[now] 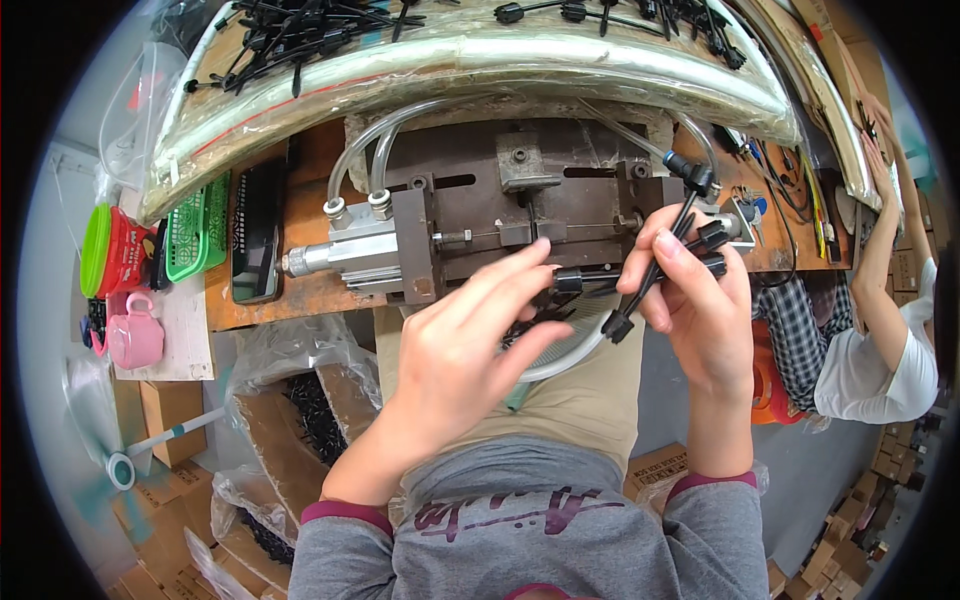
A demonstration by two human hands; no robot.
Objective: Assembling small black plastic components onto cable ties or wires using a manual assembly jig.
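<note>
My right hand (705, 310) is closed round several thin black plastic rods with knobbed ends (652, 272), held tilted beside the metal fixture. My left hand (465, 340) has its fingers stretched out and thumb apart. Its fingertips are close to a short black rod (532, 218) standing under the small metal block (520, 160) in the middle of the fixture (450, 145); I cannot tell whether they touch it. Below the fixture, a pale round basket (575, 360) sits at my lap, largely hidden by my hands, with black parts near it.
Silver air cylinders (355, 258) with clear hoses (350, 160) flank the fixture. A plastic-wrapped shelf (470, 65) holding a pile of black rods (300, 35) crosses above. At left stand a green basket (198, 230) and a pink cup (136, 332). Another person (880, 350) works at right.
</note>
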